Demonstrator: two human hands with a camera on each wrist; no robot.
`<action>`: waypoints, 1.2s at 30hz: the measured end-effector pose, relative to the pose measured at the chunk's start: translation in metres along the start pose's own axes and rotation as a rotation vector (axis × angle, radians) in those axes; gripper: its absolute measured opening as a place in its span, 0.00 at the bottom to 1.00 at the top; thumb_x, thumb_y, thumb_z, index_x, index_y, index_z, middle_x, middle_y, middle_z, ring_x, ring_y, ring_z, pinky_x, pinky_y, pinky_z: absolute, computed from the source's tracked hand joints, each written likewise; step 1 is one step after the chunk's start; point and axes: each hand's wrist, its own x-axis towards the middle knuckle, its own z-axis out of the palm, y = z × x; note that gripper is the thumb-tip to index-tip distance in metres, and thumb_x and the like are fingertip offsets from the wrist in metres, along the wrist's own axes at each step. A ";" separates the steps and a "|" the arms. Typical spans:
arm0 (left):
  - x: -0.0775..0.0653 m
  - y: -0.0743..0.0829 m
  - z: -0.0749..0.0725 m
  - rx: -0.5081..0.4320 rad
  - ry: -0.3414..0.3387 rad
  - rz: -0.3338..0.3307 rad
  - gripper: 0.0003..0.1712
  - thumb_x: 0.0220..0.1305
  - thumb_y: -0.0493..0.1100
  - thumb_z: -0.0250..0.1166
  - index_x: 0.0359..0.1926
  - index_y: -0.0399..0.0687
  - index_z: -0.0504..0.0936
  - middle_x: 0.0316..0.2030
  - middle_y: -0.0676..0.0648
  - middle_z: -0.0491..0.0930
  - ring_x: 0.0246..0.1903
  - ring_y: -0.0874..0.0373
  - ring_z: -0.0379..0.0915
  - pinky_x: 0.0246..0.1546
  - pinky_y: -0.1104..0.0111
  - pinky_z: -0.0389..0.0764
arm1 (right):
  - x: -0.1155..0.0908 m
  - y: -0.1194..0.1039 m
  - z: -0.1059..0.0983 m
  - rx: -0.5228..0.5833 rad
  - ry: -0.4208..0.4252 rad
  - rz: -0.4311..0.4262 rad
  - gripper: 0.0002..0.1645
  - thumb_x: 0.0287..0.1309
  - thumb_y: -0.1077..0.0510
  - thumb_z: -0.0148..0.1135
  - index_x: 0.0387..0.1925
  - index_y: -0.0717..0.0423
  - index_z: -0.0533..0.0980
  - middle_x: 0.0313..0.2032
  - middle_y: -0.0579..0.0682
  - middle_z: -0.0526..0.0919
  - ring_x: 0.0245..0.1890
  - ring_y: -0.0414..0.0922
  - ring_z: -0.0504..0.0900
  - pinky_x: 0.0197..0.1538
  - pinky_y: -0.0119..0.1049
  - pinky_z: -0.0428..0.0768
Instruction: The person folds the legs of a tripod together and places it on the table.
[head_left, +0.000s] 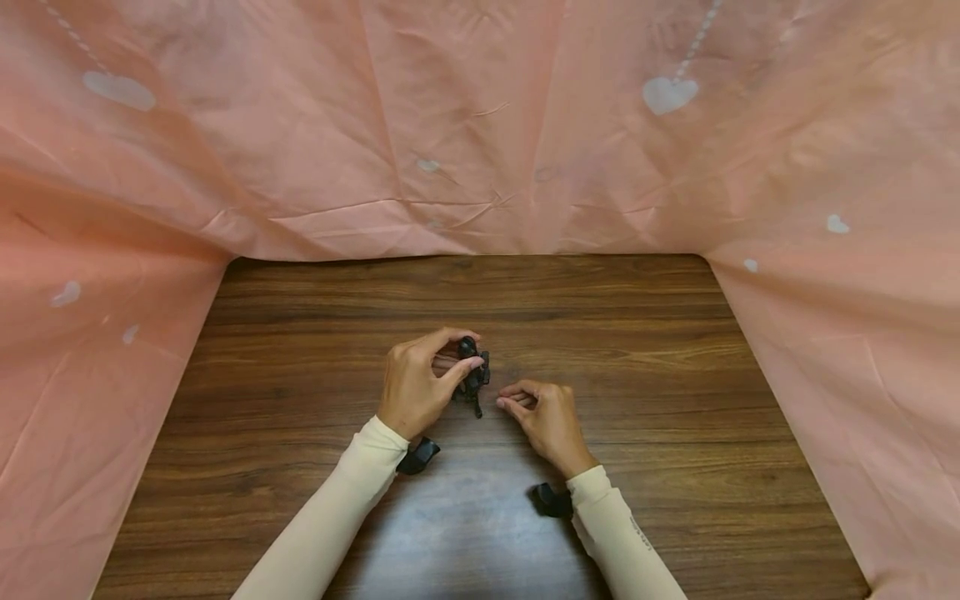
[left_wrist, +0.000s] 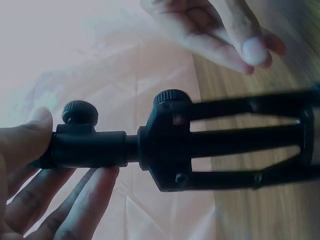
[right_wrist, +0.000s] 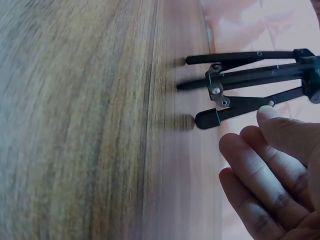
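Observation:
A small black tripod (head_left: 474,382) stands near the middle of the table, its legs drawn in close to the centre column. My left hand (head_left: 414,382) grips it by the upper tube, thumb on one side and fingers on the other. The left wrist view shows a ribbed knob (left_wrist: 81,112) beside that grip and the leg collar (left_wrist: 170,145) further down. My right hand (head_left: 551,421) is just right of the tripod, its fingers loosely bent and holding nothing. In the right wrist view its thumb tip is close to the nearest leg (right_wrist: 240,111); contact is unclear there.
A brown wood-grain table (head_left: 637,333) lies under both hands. Pink cloth with white hearts (head_left: 525,125) hangs along its back and sides. A black wrist camera (head_left: 551,500) sits at the right wrist, another (head_left: 418,457) at the left.

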 end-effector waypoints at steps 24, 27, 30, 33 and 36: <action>0.007 -0.001 0.002 -0.013 -0.121 -0.051 0.15 0.66 0.45 0.75 0.52 0.47 0.90 0.45 0.48 0.93 0.37 0.62 0.92 0.37 0.75 0.88 | -0.003 0.002 0.000 -0.001 0.006 -0.012 0.04 0.56 0.61 0.81 0.35 0.55 0.91 0.29 0.48 0.93 0.26 0.37 0.90 0.29 0.27 0.85; 0.010 0.001 0.001 -0.050 -0.181 -0.069 0.14 0.68 0.44 0.73 0.53 0.48 0.90 0.46 0.48 0.93 0.40 0.62 0.91 0.39 0.75 0.88 | -0.003 0.002 0.000 0.001 0.009 -0.015 0.04 0.57 0.61 0.81 0.35 0.55 0.91 0.29 0.48 0.93 0.26 0.37 0.90 0.29 0.27 0.85; 0.013 0.003 0.000 -0.065 -0.233 -0.088 0.14 0.69 0.43 0.72 0.54 0.48 0.89 0.48 0.47 0.92 0.43 0.61 0.91 0.42 0.74 0.88 | -0.003 0.002 -0.001 -0.002 0.009 -0.016 0.04 0.56 0.61 0.81 0.35 0.55 0.91 0.29 0.48 0.93 0.26 0.38 0.90 0.29 0.27 0.85; 0.014 0.005 0.000 -0.064 -0.264 -0.104 0.14 0.72 0.43 0.71 0.56 0.49 0.88 0.51 0.47 0.91 0.45 0.61 0.91 0.44 0.74 0.88 | -0.003 0.003 -0.001 -0.004 0.006 -0.012 0.04 0.56 0.61 0.81 0.35 0.55 0.91 0.29 0.48 0.93 0.27 0.39 0.91 0.29 0.28 0.85; 0.014 0.007 0.001 -0.062 -0.266 -0.109 0.15 0.74 0.42 0.70 0.58 0.47 0.87 0.52 0.46 0.91 0.45 0.59 0.91 0.44 0.70 0.90 | -0.004 0.003 0.000 -0.002 0.002 -0.006 0.05 0.56 0.61 0.81 0.35 0.55 0.91 0.29 0.48 0.93 0.27 0.39 0.91 0.30 0.27 0.85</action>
